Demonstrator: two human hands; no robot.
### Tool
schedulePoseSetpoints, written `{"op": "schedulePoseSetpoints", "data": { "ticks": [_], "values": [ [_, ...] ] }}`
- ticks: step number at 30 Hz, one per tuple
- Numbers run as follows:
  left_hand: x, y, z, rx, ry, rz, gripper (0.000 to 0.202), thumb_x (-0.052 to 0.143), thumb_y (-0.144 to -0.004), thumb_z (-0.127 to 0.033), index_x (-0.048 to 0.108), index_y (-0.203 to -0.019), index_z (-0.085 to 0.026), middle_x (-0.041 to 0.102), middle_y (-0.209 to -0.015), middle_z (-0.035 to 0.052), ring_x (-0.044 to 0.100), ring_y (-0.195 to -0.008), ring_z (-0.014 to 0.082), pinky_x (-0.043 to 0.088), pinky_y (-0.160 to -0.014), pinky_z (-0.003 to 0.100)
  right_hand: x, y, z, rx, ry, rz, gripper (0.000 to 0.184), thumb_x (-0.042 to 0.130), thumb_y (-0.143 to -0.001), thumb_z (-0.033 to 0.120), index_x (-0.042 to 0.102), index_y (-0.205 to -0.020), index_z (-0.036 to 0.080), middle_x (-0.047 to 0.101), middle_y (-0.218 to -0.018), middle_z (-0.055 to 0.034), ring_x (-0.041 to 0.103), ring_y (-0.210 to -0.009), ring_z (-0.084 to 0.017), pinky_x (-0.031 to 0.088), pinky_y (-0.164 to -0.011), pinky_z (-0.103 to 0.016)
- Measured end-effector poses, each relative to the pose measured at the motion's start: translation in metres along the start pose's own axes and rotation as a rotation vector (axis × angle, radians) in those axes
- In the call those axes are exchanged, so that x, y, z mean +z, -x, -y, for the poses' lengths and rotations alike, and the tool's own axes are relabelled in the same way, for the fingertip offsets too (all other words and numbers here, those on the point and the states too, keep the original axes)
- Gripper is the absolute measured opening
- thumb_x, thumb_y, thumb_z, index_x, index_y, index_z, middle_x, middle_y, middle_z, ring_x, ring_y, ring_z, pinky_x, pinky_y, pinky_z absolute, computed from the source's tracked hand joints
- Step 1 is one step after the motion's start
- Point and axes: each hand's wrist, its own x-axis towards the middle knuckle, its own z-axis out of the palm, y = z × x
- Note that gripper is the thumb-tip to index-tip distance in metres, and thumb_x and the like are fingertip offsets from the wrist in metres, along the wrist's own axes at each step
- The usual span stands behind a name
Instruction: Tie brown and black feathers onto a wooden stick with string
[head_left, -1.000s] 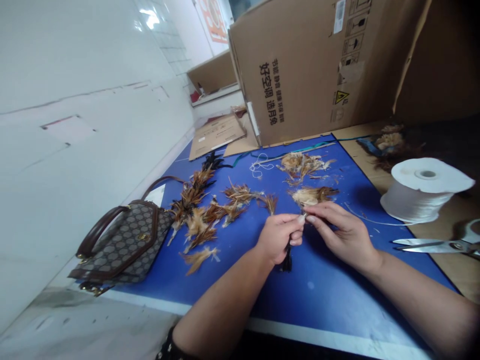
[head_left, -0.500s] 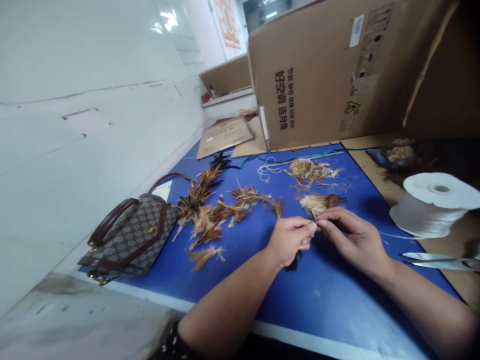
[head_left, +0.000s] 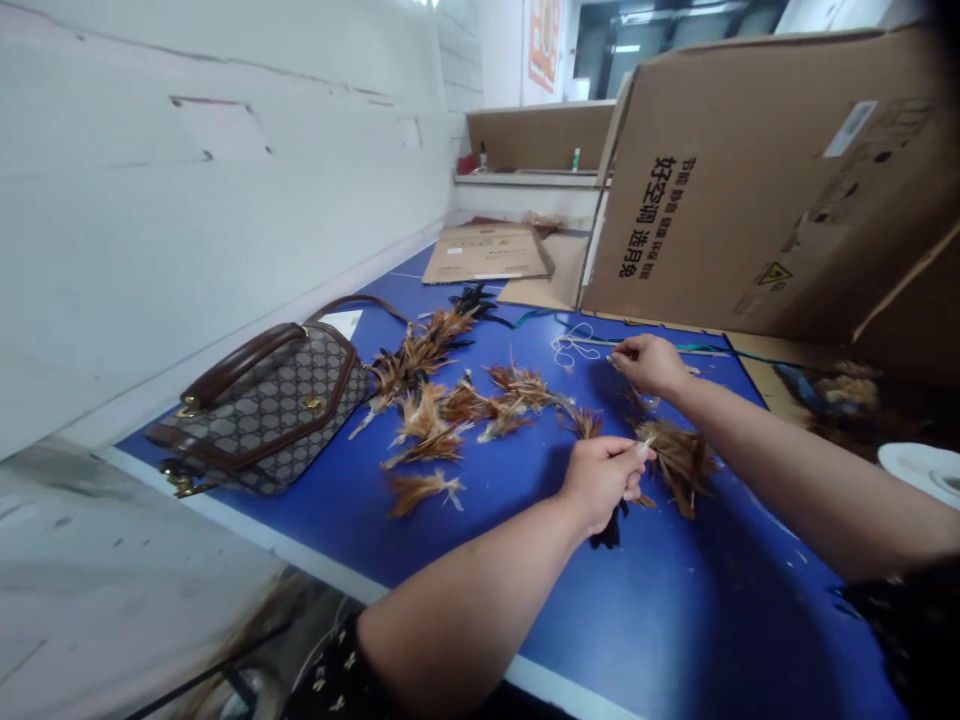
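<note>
My left hand (head_left: 606,482) is closed, pinching the pale tied end of a feather bundle (head_left: 681,462), whose brown plumes fan out to the right of the fingertips. Black feathers (head_left: 607,530) show beneath this hand. Farther back, my right hand (head_left: 649,362) is raised with thumb and fingers pinched together. Whatever lies in that pinch is too small to make out. Close to the right fingertips lies a loop of white string (head_left: 574,345). Several brown feather clusters (head_left: 517,390) are spread to the left of my hands, and a loose tuft (head_left: 421,488) lies nearer me.
A patterned handbag (head_left: 277,410) stands at the left by the wall. Flat cardboard (head_left: 487,252) lies at the back, and a large carton (head_left: 720,190) rises at the back right. The white spool (head_left: 919,465) sits at the right edge of the blue table mat (head_left: 487,560).
My right hand has left the left fingertips and moved away, toward the back. Brown feathers now fan out from my left hand's pinch. The camera view has shifted; the scissors are out of sight.
</note>
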Motion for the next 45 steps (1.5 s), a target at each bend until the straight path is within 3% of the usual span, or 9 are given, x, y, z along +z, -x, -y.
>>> {"op": "schedulePoseSetpoints", "data": {
  "ticks": [6,11,14,18,20,24,29,35,45],
  "values": [
    [-0.002,-0.006,0.006,-0.019,0.011,-0.036,0.049,0.09,-0.064,-0.051,0.073,-0.08,-0.008,0.052,-0.059,-0.0018,0.04,-0.044,0.0058,0.026,-0.045,0.025,0.046,-0.053,0.004,0.077,0.076,0.091,0.021,0.068,-0.091,0.03,0.081,-0.102,0.018,0.08,-0.099,-0.0106,0.072,-0.096,-0.025,0.053,-0.084,-0.031],
    [-0.003,-0.008,0.009,-0.033,0.003,-0.043,0.05,0.089,-0.066,-0.054,0.073,-0.079,-0.008,0.051,-0.057,-0.0019,0.041,-0.044,0.0063,0.028,-0.044,0.025,0.07,-0.071,0.004,0.073,0.053,0.163,0.033,0.064,-0.1,0.037,0.065,-0.128,0.019,0.066,-0.13,-0.0105,0.067,-0.11,-0.023,0.058,-0.094,-0.043],
    [-0.003,-0.008,0.01,-0.032,-0.003,-0.043,0.051,0.088,-0.067,-0.055,0.073,-0.08,-0.008,0.051,-0.058,-0.002,0.041,-0.043,0.0061,0.027,-0.043,0.025,0.072,-0.073,0.003,0.069,0.005,0.131,0.035,0.064,-0.101,0.037,0.063,-0.131,0.02,0.063,-0.135,-0.0109,0.066,-0.112,-0.023,0.058,-0.094,-0.045],
    [-0.003,-0.008,0.01,-0.014,0.015,-0.047,0.05,0.088,-0.067,-0.054,0.073,-0.081,-0.008,0.052,-0.06,-0.0017,0.042,-0.043,0.006,0.028,-0.043,0.025,0.051,-0.064,0.003,0.05,-0.113,-0.005,0.025,0.065,-0.098,0.034,0.074,-0.106,0.012,0.075,-0.11,-0.0133,0.07,-0.1,-0.024,0.057,-0.091,-0.038],
    [-0.004,-0.009,0.01,-0.01,0.014,-0.042,0.05,0.089,-0.067,-0.053,0.073,-0.082,-0.008,0.053,-0.061,-0.0018,0.042,-0.044,0.006,0.029,-0.044,0.025,0.028,-0.051,0.005,0.034,-0.186,-0.098,0.028,0.061,-0.098,0.034,0.074,-0.1,0.009,0.077,-0.097,-0.0138,0.072,-0.09,-0.023,0.058,-0.084,-0.034],
    [-0.005,-0.008,0.008,0.0,0.018,-0.023,0.052,0.09,-0.065,-0.053,0.073,-0.083,-0.008,0.054,-0.062,-0.0015,0.043,-0.045,0.0061,0.03,-0.044,0.024,-0.031,0.004,0.018,-0.025,-0.298,-0.242,0.039,0.056,-0.1,0.047,0.072,-0.111,0.013,0.079,-0.099,-0.0119,0.073,-0.085,-0.022,0.058,-0.074,-0.032],
    [-0.001,0.0,-0.008,-0.025,0.157,0.046,0.044,0.089,-0.068,-0.042,0.069,-0.086,-0.008,0.063,-0.073,0.0051,0.047,-0.049,0.0068,0.033,-0.045,0.023,-0.077,0.107,0.041,-0.43,-0.377,-0.322,0.01,0.071,-0.093,0.033,0.077,-0.098,0.026,0.074,-0.114,-0.0077,0.069,-0.111,-0.026,0.053,-0.102,-0.046],
    [0.0,0.011,-0.026,-0.137,0.144,0.179,0.032,0.084,-0.075,-0.031,0.067,-0.092,-0.009,0.052,-0.065,-0.0025,0.042,-0.043,0.0055,0.026,-0.038,0.02,-0.063,0.192,0.035,-0.615,-0.195,-0.238,0.028,0.071,-0.09,0.018,0.077,-0.111,0.035,0.057,-0.151,-0.0065,0.056,-0.134,-0.033,0.048,-0.107,-0.06],
    [-0.002,0.013,-0.024,-0.171,0.105,0.186,0.031,0.081,-0.079,-0.029,0.068,-0.097,-0.008,0.068,-0.085,0.0084,0.039,-0.044,0.0021,0.024,-0.038,0.018,-0.041,0.22,0.022,-0.537,-0.294,-0.311,0.035,0.07,-0.09,0.012,0.074,-0.116,0.034,0.05,-0.16,-0.0068,0.052,-0.14,-0.034,0.047,-0.11,-0.062]
  ]
}}
